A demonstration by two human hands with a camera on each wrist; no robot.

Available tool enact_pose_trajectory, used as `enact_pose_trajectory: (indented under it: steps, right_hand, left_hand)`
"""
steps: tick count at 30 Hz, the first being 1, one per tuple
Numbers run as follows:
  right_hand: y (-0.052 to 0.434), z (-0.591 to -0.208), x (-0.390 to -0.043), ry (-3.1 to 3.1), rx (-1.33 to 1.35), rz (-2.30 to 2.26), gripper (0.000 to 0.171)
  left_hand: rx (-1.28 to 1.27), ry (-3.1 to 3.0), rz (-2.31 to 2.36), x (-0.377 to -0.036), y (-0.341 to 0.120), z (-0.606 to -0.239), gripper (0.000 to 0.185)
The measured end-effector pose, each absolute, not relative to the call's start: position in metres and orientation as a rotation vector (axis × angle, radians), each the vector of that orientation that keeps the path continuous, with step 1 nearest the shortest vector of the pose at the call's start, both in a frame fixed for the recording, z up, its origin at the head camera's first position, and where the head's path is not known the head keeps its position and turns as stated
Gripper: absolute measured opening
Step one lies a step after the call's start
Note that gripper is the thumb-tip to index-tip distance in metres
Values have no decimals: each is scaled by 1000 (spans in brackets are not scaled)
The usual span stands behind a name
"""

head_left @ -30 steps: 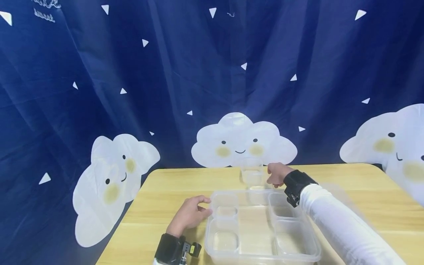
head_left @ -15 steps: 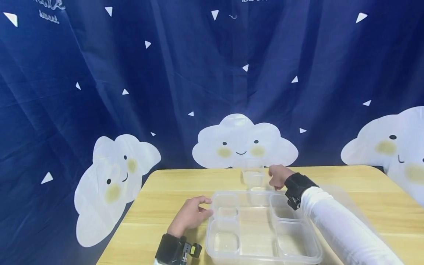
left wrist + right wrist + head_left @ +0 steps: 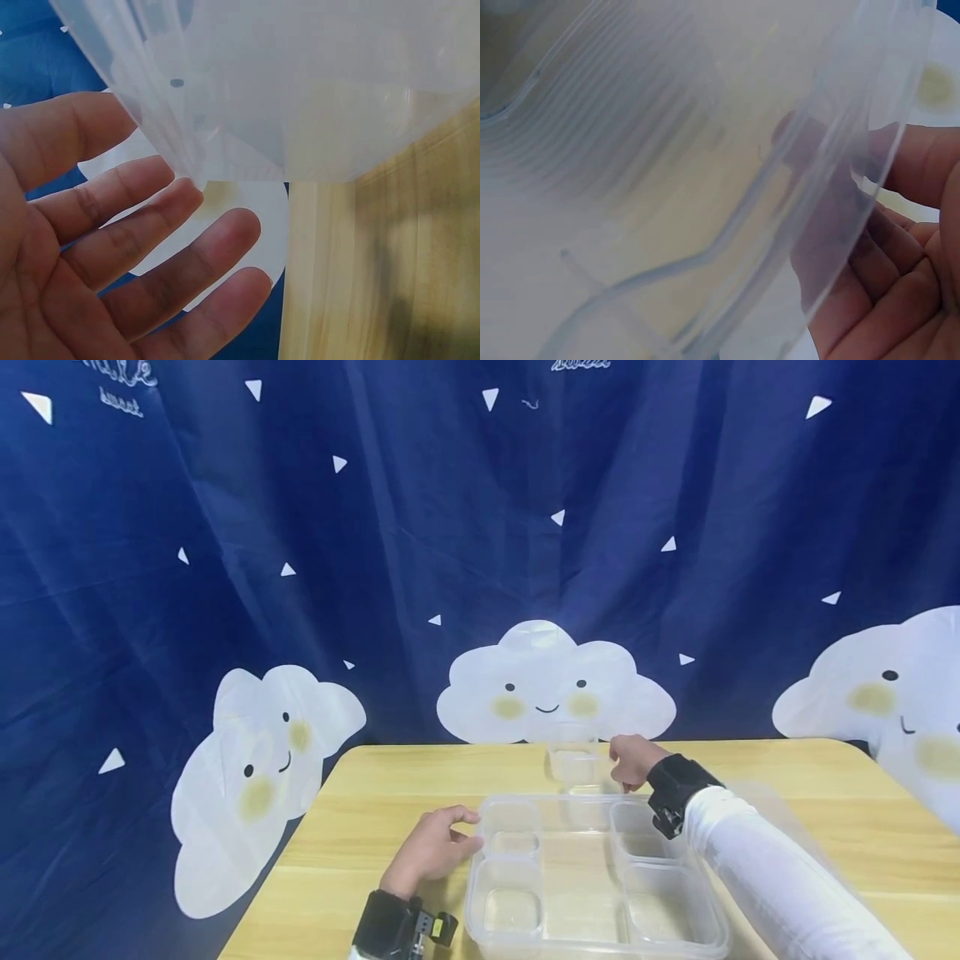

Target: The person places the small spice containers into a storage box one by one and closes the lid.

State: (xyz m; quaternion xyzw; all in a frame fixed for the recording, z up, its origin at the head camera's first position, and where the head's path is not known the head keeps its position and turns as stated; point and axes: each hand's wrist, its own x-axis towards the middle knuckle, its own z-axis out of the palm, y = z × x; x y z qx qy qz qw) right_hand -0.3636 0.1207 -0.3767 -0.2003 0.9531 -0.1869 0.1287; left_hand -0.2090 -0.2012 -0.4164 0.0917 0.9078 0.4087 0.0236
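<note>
A blue curtain (image 3: 450, 527) with cloud faces hangs behind a wooden table (image 3: 375, 810). On it sits a clear divided tray (image 3: 592, 877), with a small clear cup (image 3: 573, 760) just beyond its far edge. The left wrist view alone shows the left hand (image 3: 433, 850) with its fingers (image 3: 150, 247) spread, touching the tray's wall. The right wrist view shows the right hand (image 3: 630, 758) curled round the cup. Since a second ago, both hands have barely shifted.

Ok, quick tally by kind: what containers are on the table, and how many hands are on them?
Clear divided tray: 1
Small clear cup: 1
Hands: 2, left hand at the tray's edge, right hand by the cup
Total: 4
</note>
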Motion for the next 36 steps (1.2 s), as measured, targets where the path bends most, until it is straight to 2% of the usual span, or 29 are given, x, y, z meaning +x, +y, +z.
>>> enact_pose_trajectory:
  steps: [36]
  right_hand:
    - [123,-372,-369,2838,-673,-557,29]
  left_hand:
    - [280,2812,1255,-208,-200,-414,32]
